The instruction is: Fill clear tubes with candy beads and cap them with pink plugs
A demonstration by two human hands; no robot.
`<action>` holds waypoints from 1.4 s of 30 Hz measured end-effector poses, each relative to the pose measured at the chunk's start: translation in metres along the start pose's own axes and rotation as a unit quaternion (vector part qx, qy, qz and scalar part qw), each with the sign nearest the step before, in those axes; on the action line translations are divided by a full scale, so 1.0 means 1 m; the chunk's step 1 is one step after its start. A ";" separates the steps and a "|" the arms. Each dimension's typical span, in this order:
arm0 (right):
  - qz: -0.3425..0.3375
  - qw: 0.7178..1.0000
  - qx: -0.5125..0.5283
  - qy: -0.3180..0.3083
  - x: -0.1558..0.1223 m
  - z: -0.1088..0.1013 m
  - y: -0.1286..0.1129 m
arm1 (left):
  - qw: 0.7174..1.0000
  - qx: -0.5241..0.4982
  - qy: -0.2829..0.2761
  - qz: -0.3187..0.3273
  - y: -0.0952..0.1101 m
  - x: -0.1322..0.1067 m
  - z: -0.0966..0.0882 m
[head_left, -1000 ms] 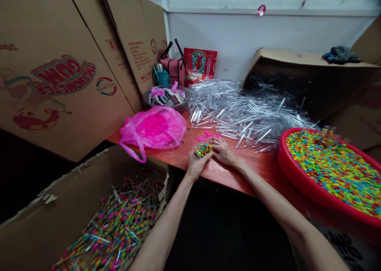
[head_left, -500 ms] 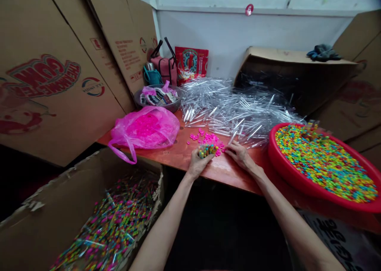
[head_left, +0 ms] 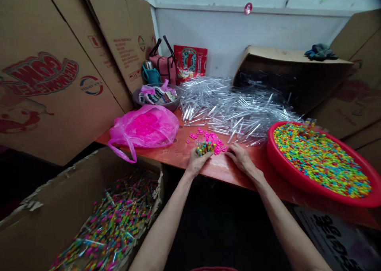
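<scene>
My left hand [head_left: 196, 162] is closed around a bundle of candy-filled tubes [head_left: 204, 147], held upright at the table's front edge. My right hand [head_left: 241, 158] rests on the orange table [head_left: 175, 154] just right of it, fingers curled down at a scatter of small pink caps [head_left: 212, 140]; whether it pinches one is hidden. A big heap of empty clear plastic tubes [head_left: 232, 108] lies behind the hands. A red basin [head_left: 278, 172] full of small multicoloured candies [head_left: 318, 160] stands to the right.
A pink plastic bag [head_left: 143, 126] lies left of the hands, with a metal bowl [head_left: 156, 96] behind it. A cardboard box of filled tubes [head_left: 113, 223] stands below the table at left. Large cartons [head_left: 59, 72] lean along the left; an open carton [head_left: 294, 72] at the back right.
My right hand moved right, off the tube bundle, and uncovered the pink caps; it now rests beside them. The left hand keeps hold of the bundle. The view shifted slightly.
</scene>
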State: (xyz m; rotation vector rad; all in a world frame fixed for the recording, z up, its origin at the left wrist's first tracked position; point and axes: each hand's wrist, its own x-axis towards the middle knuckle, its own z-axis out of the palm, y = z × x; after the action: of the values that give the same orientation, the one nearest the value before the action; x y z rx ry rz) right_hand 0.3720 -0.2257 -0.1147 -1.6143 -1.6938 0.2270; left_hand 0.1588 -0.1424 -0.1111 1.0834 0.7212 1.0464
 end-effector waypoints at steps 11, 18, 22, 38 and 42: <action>0.075 0.940 0.318 0.096 0.059 0.009 -0.055 | 1.000 0.005 0.004 0.007 -0.004 0.001 -0.001; -0.015 0.972 0.219 0.086 0.056 0.009 -0.067 | 1.000 -0.009 0.006 0.009 -0.004 0.002 0.001; -0.049 0.976 0.163 0.133 0.051 0.019 -0.067 | 1.000 0.005 0.005 0.017 -0.008 0.003 0.000; -0.061 0.968 0.087 0.228 0.042 0.042 -0.073 | 0.999 0.022 0.016 0.044 -0.012 0.003 -0.001; -0.057 0.972 0.095 0.206 0.045 0.036 -0.074 | 0.998 0.028 0.024 0.047 -0.013 0.004 0.000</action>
State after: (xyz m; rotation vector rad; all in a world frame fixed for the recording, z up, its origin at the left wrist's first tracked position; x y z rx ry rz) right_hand 0.2972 -0.1849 -0.0764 -1.3106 -1.3914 -0.0055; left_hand 0.1647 -0.1400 -0.1233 1.1521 0.7468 1.1409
